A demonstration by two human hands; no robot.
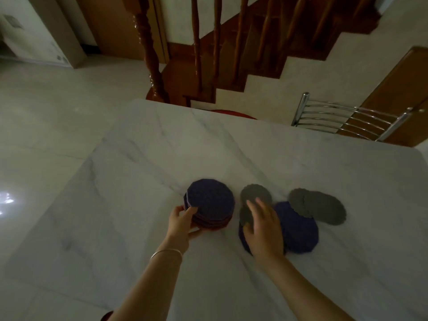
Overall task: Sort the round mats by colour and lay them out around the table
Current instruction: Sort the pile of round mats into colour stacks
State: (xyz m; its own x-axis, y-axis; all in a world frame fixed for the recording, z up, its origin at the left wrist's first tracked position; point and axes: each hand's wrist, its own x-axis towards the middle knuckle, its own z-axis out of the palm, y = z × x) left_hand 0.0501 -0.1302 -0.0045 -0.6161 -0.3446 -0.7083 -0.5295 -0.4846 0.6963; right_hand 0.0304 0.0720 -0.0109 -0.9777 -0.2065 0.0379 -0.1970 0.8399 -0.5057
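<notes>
- The left hand (183,222), a bangle (165,252) on its wrist, grips the near left side of the stack (209,205), fingers and thumb curled against its edge.
- The stack stands on the table (139,181); its top mat is dark blue, and reddish edges show lower down.
- The right hand (262,228) lies just right of the stack with fingers spread and nearly straight, resting over loose mats; it is blurred, so whether it holds any of them cannot be told.
- Under and beside that hand lie a blue mat (298,228) and a grey mat (245,215), partly hidden.
- Just beyond the fingertips lies another grey mat (256,194), close to the stack's right side.
- Further right, two grey mats (322,208) overlap each other, their near edge touching the blue mat.
- Past the table's far right corner stands a metal chair (342,119).
- Behind the far edge rises a wooden staircase (231,54) with turned balusters.
</notes>
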